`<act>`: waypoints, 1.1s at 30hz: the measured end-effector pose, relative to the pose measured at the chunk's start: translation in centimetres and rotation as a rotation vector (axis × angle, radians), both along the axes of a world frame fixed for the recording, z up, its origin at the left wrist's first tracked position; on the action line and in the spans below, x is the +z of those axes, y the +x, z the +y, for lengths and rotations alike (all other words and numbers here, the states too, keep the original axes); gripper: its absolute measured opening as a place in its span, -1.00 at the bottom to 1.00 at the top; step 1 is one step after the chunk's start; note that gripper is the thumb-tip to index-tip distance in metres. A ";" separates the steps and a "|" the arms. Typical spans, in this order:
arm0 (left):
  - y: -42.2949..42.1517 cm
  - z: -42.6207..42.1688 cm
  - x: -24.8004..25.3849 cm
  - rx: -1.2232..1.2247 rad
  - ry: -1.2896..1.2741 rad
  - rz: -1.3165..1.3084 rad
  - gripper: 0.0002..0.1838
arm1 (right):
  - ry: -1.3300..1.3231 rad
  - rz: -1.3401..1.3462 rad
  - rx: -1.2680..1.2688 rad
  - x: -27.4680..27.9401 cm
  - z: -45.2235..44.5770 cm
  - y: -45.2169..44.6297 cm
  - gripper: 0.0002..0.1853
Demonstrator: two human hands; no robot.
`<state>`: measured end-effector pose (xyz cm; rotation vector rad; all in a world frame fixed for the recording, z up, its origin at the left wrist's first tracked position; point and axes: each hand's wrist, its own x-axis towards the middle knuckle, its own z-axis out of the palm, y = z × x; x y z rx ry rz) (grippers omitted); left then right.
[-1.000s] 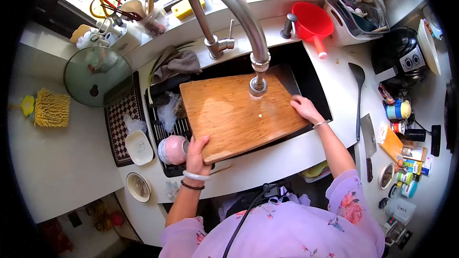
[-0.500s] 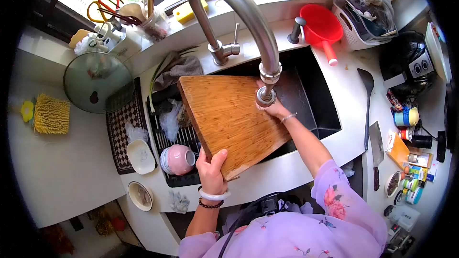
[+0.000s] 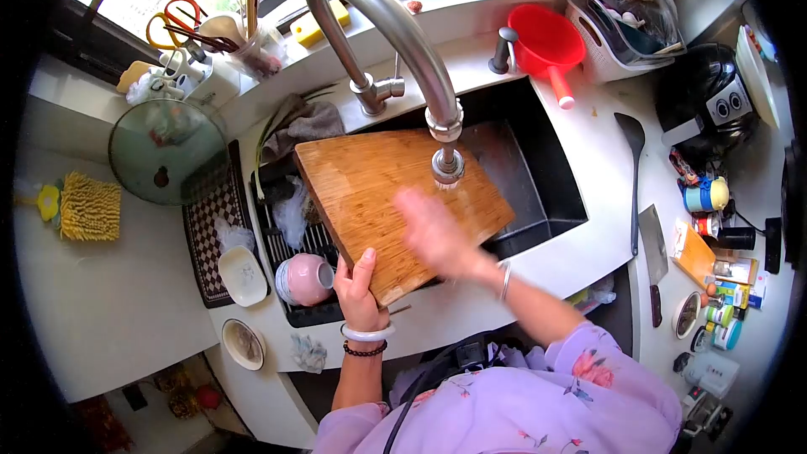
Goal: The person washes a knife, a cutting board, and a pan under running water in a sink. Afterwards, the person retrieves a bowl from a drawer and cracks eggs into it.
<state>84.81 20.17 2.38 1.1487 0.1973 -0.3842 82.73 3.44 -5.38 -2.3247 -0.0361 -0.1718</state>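
Observation:
A wooden cutting board [image 3: 370, 193] lies tilted across the black sink [image 3: 525, 193], beneath the curved metal faucet [image 3: 403, 25]. At the board's near left corner, my left hand [image 3: 360, 296] grips its edge, thumb on top. My right hand [image 3: 437, 231] is over the middle of the board, blurred by motion, so its fingers cannot be made out. The faucet's nozzle [image 3: 447, 166] hangs just above the board. Beside my left hand, a pink bowl [image 3: 304, 278] rests on its side on the black drying rack [image 3: 315, 316].
A red dipper [image 3: 546, 40] stands behind the sink. To the right lie a black spatula [image 3: 634, 176] and a cleaver [image 3: 653, 244]. A white dish [image 3: 243, 276], a small bowl [image 3: 244, 344] and a glass lid [image 3: 164, 151] are on the left.
My right hand has come from the board's far side, behind the nozzle, to over its near middle. The board lies flatter than half a second ago, still held by my left hand.

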 end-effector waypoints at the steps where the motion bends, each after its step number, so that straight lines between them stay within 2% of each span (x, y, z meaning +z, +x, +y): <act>1: -0.1 0.3 0.3 0.004 0.012 -0.004 -0.62 | 0.000 0.092 -0.101 -4.6 -3.3 0.6 -0.34; 3: -0.2 1.0 0.5 -0.014 0.039 -0.010 -0.61 | 0.003 0.282 -0.300 -13.6 -9.9 1.7 -0.31; 4: -0.3 1.2 0.6 -0.012 0.048 -0.015 -0.61 | 0.104 0.352 -0.307 -12.8 -10.9 2.0 -0.27; 6: -0.5 1.0 0.6 0.004 0.006 -0.005 -0.64 | 0.025 0.217 -0.247 -12.1 -9.7 3.0 -0.30; 7: -0.7 0.9 0.4 0.003 0.006 0.000 -0.64 | 0.321 0.402 -0.175 -7.5 -8.1 3.2 -0.32; 9: -0.4 0.4 -0.3 0.048 -0.011 0.012 -0.65 | 0.454 0.318 -0.031 -0.6 -2.8 3.6 -0.38; 10: -0.4 0.1 -0.5 0.048 -0.010 0.017 -0.65 | 0.290 0.062 0.036 0.4 0.4 2.4 -0.41; 12: -0.3 -0.4 -0.9 0.053 -0.027 -0.048 -0.65 | 0.100 -0.096 0.142 6.0 5.5 -2.2 -0.38; 14: -0.7 0.1 -0.6 0.016 0.054 -0.088 -0.63 | 0.018 -0.072 0.105 4.5 3.4 -2.4 -0.43; 15: -1.2 0.4 0.4 0.049 0.006 0.003 -0.63 | -0.058 -0.047 0.069 2.8 1.8 -2.7 -0.48; 16: -1.1 0.5 0.8 0.083 -0.053 0.078 -0.62 | -0.272 0.056 0.028 -2.2 -1.6 -1.8 -0.48; 18: -1.6 1.5 0.5 0.096 -0.046 0.052 -0.62 | -0.063 0.279 -0.274 -9.4 -7.6 0.7 -0.49; 20: -1.5 1.7 1.0 0.065 0.016 0.002 -0.67 | 0.223 0.375 -0.159 -3.7 -7.1 2.7 -0.42; 22: -1.7 2.0 1.0 0.044 0.016 0.031 -0.60 | 0.192 0.068 0.005 -4.2 -2.3 5.0 -0.37; 24: -1.8 1.4 1.9 0.029 0.037 0.003 -0.59 | 0.095 -0.104 0.197 1.2 1.4 7.8 -0.35; 25: -1.9 1.7 2.3 0.013 0.031 -0.017 -0.59 | 0.092 -0.112 0.198 0.7 0.9 8.9 -0.35; 28: -1.8 2.9 3.9 0.040 -0.010 -0.015 -0.59 | 0.073 0.046 -0.050 -3.6 -2.6 12.1 -0.39; 29: -1.8 3.5 4.0 0.050 -0.026 -0.019 -0.59 | 0.162 -0.037 -0.140 -6.3 -5.4 11.2 -0.42; 32: -1.7 4.6 2.7 0.051 -0.025 -0.027 -0.55 | 0.322 0.303 -0.161 -9.0 -9.4 6.4 -0.42; 33: -1.7 4.3 2.6 0.054 -0.037 -0.021 -0.55 | 0.444 0.381 -0.186 -3.8 -7.0 4.6 -0.41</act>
